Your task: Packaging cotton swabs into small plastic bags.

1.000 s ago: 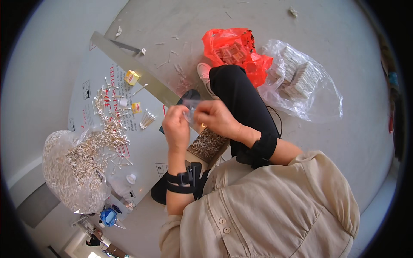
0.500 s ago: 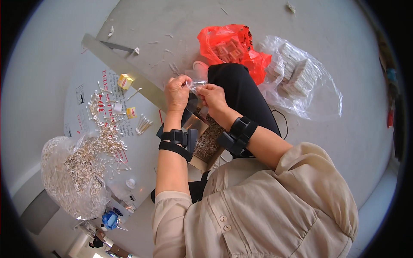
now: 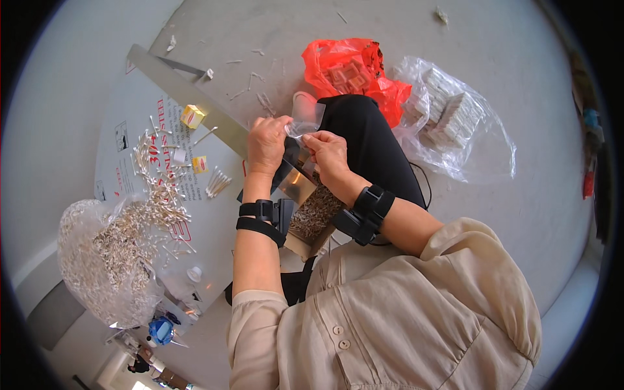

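Note:
A small clear plastic bag [image 3: 304, 118] is stretched between my two hands above my knee. My left hand [image 3: 267, 144] is closed on its left edge, and my right hand [image 3: 327, 153] pinches its lower right edge. Below my hands, a cardboard box [image 3: 300, 249] holds a heap of cotton swabs [image 3: 316, 214]. To the left, on the steel-topped table [image 3: 116, 169], loose cotton swabs [image 3: 170, 214] spill from a large clear bag [image 3: 81, 253]. Two small yellow boxes [image 3: 193, 116] stand near the table's edge, beside a small bundle of swabs [image 3: 218, 183].
On the floor lie a red plastic bag [image 3: 318, 62] with reddish packs and a clear bag [image 3: 500, 153] full of white bundles. Scraps [image 3: 264, 102] litter the floor beyond the table edge. A blue object [image 3: 161, 330] and a white bottle [image 3: 194, 273] are at lower left.
My hands have drawn slightly apart, and the clear bag between them is spread wider, its upper part now standing up. The view has shifted a little.

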{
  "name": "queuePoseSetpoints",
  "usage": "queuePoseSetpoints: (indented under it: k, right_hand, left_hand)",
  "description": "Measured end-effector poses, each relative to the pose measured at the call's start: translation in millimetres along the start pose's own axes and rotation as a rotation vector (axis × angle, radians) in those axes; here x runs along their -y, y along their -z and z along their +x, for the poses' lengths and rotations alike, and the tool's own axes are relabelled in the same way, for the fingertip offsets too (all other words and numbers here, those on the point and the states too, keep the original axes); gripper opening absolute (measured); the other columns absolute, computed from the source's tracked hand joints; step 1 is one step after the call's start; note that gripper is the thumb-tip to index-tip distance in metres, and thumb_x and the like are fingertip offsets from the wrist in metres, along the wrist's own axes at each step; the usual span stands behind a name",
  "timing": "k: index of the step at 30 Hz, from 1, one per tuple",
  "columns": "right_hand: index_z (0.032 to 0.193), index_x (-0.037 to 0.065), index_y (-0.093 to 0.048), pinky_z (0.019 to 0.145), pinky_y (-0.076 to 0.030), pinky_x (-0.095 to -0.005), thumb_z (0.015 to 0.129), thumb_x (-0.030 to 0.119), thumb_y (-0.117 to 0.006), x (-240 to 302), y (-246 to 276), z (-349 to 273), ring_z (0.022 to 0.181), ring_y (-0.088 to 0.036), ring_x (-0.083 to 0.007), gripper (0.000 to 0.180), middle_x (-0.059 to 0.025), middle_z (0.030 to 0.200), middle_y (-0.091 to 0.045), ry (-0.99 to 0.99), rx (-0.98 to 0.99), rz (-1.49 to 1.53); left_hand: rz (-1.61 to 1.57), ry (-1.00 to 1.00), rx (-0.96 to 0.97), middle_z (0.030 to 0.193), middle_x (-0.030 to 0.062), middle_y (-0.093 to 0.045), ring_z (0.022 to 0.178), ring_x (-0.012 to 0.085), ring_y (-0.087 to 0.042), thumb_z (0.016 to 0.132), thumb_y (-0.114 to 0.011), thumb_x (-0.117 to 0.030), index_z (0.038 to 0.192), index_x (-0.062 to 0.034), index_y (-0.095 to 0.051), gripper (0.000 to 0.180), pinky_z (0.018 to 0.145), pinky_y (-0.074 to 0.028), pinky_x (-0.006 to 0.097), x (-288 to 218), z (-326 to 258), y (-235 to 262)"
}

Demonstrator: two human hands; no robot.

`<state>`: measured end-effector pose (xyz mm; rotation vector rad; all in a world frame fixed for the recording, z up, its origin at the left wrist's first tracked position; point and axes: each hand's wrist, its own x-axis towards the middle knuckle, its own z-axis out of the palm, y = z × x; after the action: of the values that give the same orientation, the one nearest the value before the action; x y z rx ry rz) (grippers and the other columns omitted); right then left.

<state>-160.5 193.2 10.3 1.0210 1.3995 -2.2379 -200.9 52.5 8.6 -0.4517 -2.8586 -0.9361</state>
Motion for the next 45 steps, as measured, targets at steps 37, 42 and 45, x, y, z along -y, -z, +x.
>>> queuePoseSetpoints:
  k: [37, 42, 45]
  right_hand:
    - [0.071, -0.002, -0.068, 0.074, -0.047, -0.0363, 0.068, 0.012, -0.078, -70.9, -5.3, -27.7, 0.088, -0.059, -0.0261, 0.018, -0.0122, 0.1, -0.058, 0.37, 0.068, -0.641]
    - [0.067, -0.003, -0.066, 0.073, -0.049, -0.0397, 0.067, 0.017, -0.078, -66.5, -10.5, -27.2, 0.082, -0.062, -0.0304, 0.023, -0.0159, 0.095, -0.06, 0.334, 0.035, -0.77]
    - [0.065, -0.003, -0.065, 0.066, -0.05, -0.0417, 0.065, 0.021, -0.077, -59.8, -12.9, -27.2, 0.067, -0.063, -0.0335, 0.027, -0.0199, 0.072, -0.06, 0.266, 0.006, -0.839]
  left_hand:
    - [0.043, 0.339, 0.079, 0.087, 0.009, -0.059, 0.09, 0.031, -0.055, 0.073, -0.076, -0.015, 0.075, -0.0061, -0.066, 0.013, 0.081, -0.047, 0.042, 5.3, -56.9, 48.5]
    - [0.239, 0.35, 0.031, 0.088, 0.0098, -0.06, 0.089, 0.0312, -0.056, 0.073, -0.076, -0.016, 0.076, -0.0062, -0.065, 0.014, 0.08, -0.047, 0.043, -10.9, -55.8, 44.7]
    - [0.386, 0.391, -0.006, 0.089, 0.0112, -0.062, 0.091, 0.0315, -0.058, 0.075, -0.073, -0.017, 0.081, -0.0053, -0.065, 0.015, 0.078, -0.048, 0.044, -19.8, -56.9, 35.3]
